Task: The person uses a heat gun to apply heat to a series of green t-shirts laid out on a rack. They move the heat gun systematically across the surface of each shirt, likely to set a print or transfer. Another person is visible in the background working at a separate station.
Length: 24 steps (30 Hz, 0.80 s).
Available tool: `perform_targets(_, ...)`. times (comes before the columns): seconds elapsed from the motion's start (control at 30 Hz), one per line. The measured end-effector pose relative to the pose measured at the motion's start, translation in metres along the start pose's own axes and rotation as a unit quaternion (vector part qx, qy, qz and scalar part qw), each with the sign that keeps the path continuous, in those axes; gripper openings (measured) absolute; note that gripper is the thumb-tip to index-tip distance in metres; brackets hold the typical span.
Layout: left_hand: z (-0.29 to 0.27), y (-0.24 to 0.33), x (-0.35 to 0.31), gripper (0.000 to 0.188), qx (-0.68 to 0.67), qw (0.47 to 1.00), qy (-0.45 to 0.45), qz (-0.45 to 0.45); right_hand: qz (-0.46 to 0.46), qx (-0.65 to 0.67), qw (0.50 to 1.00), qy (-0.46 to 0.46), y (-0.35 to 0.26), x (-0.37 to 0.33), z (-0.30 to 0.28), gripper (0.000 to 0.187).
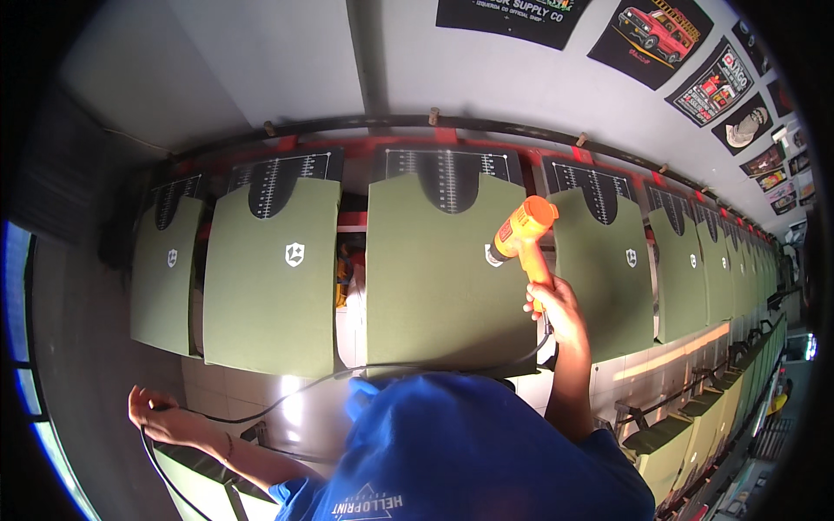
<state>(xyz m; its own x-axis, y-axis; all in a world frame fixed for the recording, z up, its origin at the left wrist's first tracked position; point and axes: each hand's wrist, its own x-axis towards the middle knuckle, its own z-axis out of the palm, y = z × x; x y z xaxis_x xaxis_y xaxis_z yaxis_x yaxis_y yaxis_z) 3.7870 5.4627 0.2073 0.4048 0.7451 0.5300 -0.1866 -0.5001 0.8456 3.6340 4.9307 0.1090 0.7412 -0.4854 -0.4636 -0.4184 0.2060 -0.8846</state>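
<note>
My right hand (560,314) is wrapped round the handle of an orange heat gun (521,227). The gun's dark nozzle points down and left at a small white shield-shaped print, partly covered by it, on an olive-green shirt panel (434,286). That fabric is stretched over a black board (449,178) with white ruler marks, which shows through the neckline. Far out to the left, my left hand (161,421) has its fingers closed on the black power cord (326,378), which runs across in front of me to the gun's handle.
Similar olive panels with white shield prints lie on boards to the left (269,295) and right (604,286), several more receding right. A red and black rail (391,126) runs behind them. Another row of shirt boards (669,434) stands at lower right. Printed posters (651,39) hang on the wall.
</note>
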Motion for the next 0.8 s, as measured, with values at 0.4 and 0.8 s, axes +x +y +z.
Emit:
perform_targets(0.4, 0.029, -0.238, -0.07, 0.053, 0.405, 0.852, -0.316, -0.105, 0.002, -0.038, 0.999, 0.014, 0.007, -0.017, 0.003, 0.015)
perform_targets(0.8, -0.053, -0.258, -0.197, 0.039, 0.33, 0.838, -0.419, 0.117, 0.001, -0.041, 0.999, -0.017, -0.005, -0.013, 0.013, 0.018)
